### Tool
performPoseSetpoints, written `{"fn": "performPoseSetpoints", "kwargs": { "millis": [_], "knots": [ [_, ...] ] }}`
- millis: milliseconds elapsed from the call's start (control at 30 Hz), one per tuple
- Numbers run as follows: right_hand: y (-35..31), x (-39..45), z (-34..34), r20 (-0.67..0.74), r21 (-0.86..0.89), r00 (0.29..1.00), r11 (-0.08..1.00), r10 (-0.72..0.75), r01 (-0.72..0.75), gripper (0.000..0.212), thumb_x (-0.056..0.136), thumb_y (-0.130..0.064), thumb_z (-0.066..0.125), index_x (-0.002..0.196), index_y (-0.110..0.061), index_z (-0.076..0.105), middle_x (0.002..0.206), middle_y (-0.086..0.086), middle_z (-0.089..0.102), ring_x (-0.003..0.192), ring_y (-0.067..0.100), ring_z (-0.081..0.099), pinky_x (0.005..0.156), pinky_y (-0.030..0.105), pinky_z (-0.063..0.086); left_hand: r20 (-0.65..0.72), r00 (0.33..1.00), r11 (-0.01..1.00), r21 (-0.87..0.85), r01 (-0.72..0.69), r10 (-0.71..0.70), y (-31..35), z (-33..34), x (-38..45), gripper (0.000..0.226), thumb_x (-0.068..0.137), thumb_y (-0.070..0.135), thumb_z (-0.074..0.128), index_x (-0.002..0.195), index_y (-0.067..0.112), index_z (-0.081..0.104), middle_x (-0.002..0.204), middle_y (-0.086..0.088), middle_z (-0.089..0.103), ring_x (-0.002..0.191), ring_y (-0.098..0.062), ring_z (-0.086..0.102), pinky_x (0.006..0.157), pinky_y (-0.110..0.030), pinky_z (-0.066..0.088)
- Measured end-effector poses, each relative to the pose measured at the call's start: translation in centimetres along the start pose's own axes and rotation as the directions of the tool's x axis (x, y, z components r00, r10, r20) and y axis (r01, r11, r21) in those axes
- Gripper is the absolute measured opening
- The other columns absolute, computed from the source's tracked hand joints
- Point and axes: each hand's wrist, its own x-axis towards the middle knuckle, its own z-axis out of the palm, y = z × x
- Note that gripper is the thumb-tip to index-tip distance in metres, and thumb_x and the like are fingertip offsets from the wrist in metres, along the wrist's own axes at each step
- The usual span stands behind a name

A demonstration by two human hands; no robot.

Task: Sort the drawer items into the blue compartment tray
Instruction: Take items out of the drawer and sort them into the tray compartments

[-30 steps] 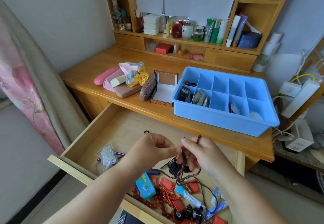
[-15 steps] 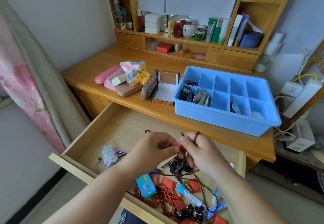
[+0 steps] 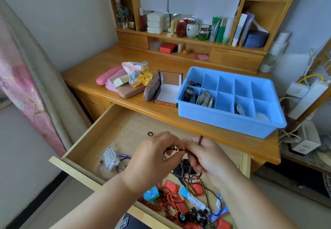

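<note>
A: While both hands pinch the dark bead string point(image 3: 180, 150) above the open drawer point(image 3: 114, 132), which step is this?

B: Untangling, I judge. The left hand point(image 3: 154, 159) and right hand point(image 3: 209, 159) must free it, then carry it to the blue tray point(image 3: 231, 119).

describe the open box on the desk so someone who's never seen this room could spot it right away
Start at the blue compartment tray on the wooden desk. Touching its left end is the small open box, its hinged lid standing upright. Unlike the closed, rounded cases further left, it is square-cornered with a white lining and a patterned orange base.
</note>
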Motion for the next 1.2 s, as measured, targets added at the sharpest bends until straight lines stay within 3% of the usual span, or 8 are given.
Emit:
{"fn": "performPoseSetpoints", "kwargs": {
  "millis": [100, 267, 367, 467, 600, 833, 1033, 1200],
  "knots": [
    [0.1, -0.2, 0.1, -0.042, -0.033, 0.997, 0.997, -0.067, 0.066, 0.031, 0.092, -0.03, 0.057, 0.068, -0.012, 0.061, 0.038, -0.005, 0.042, 0.037, 0.009, 0.035, 0.039, 0.018, 0.028, -0.04, 0.997, 0.995, 0.083, -0.057, 0.06, -0.1, 0.2, -0.5, 0.004, 0.083, 0.016, 0.068, 0.082, 0.019, 0.065, 0.071, 0.016, 0.049, 0.06, 0.004, 0.046, 0.054, -0.008, 0.035],
    [-0.1, -0.5, -0.1, -0.038, 0.14, 0.992, 0.983, -0.118, 0.122, 0.028, 0.093, -0.027, 0.056, 0.067, -0.021, 0.062, 0.045, 0.001, 0.053, 0.037, 0.008, 0.037, 0.037, 0.014, 0.029, 0.011, 0.984, 0.946, -0.274, 0.176, -0.18, -0.4, 0.0, -0.5, 0.011, 0.089, 0.016, 0.064, 0.085, 0.026, 0.061, 0.079, 0.006, 0.065, 0.051, -0.012, 0.044, 0.05, -0.022, 0.04],
    [-0.3, -0.6, -0.1, 0.013, 0.122, 0.983, 0.977, -0.181, 0.178, 0.033, 0.094, -0.027, 0.054, 0.063, -0.025, 0.065, 0.049, 0.001, 0.057, 0.038, 0.01, 0.037, 0.039, 0.014, 0.031, 0.2, 0.935, 0.73, -0.586, 0.353, -0.292, -0.4, 0.1, -0.7, 0.007, 0.095, 0.016, 0.054, 0.089, 0.015, 0.057, 0.054, 0.009, 0.052, 0.045, -0.009, 0.038, 0.043, -0.02, 0.034],
    [-0.5, -0.8, -0.2, 0.049, 0.084, 0.97, 0.969, -0.238, 0.234, 0.03, 0.095, -0.029, 0.053, 0.067, -0.029, 0.065, 0.054, 0.002, 0.062, 0.038, 0.011, 0.04, 0.041, 0.015, 0.033, 0.289, 0.888, 0.547, -0.705, 0.451, -0.359, -0.2, 0.3, -0.7, 0.011, 0.098, 0.016, 0.046, 0.091, 0.009, 0.05, 0.046, 0.004, 0.042, 0.04, -0.009, 0.03, 0.041, -0.019, 0.027],
    [-0.2, -0.9, -0.4, 0.03, 0.021, 0.954, 0.955, -0.298, 0.297, 0.024, 0.096, -0.032, 0.051, 0.077, -0.025, 0.063, 0.064, 0.003, 0.067, 0.04, 0.013, 0.045, 0.044, 0.016, 0.036, 0.332, 0.855, 0.348, -0.808, 0.476, -0.398, 0.3, 0.4, -0.3, 0.011, 0.098, 0.013, 0.044, 0.09, 0.006, 0.047, 0.063, -0.004, 0.057, 0.04, -0.008, 0.03, 0.039, -0.018, 0.025],
    [-0.1, -1.3, -0.2, 0.009, 0.246, 0.924, 0.896, -0.383, 0.369, 0.017, 0.09, -0.037, 0.055, 0.081, -0.027, 0.066, 0.07, -0.004, 0.062, 0.054, 0.01, 0.051, 0.05, 0.018, 0.038, 0.365, 0.844, 0.24, -0.846, 0.477, -0.393, 0.8, 0.4, -0.1, 0.013, 0.098, 0.017, 0.043, 0.09, 0.008, 0.048, 0.055, -0.006, 0.052, 0.035, -0.007, 0.028, 0.036, -0.017, 0.026],
    [-0.2, -1.5, -1.2, 0.156, 0.417, 0.871, 0.83, -0.466, 0.37, 0.025, 0.077, -0.046, 0.071, 0.083, -0.022, 0.07, 0.078, -0.003, 0.059, 0.068, 0.013, 0.049, 0.06, 0.02, 0.04, 0.423, 0.841, 0.128, -0.865, 0.486, -0.337, 1.1, -0.2, 0.0, 0.014, 0.085, 0.024, 0.053, 0.085, 0.011, 0.049, 0.05, -0.005, 0.047, 0.033, -0.007, 0.024, 0.035, -0.013, 0.022],
    [-1.0, -2.2, -2.1, 0.2, 0.205, 0.823, 0.844, -0.531, 0.495, 0.017, 0.08, -0.016, 0.054, 0.071, -0.018, 0.068, 0.095, -0.004, 0.059, 0.093, 0.013, 0.054, 0.082, 0.022, 0.04, 0.414, 0.864, 0.186, -0.861, 0.474, -0.286, 1.6, -0.9, 0.2, 0.016, 0.089, 0.026, 0.054, 0.086, 0.011, 0.05, 0.05, -0.005, 0.047, 0.034, -0.007, 0.024, 0.036, -0.014, 0.022]
  ]
}}
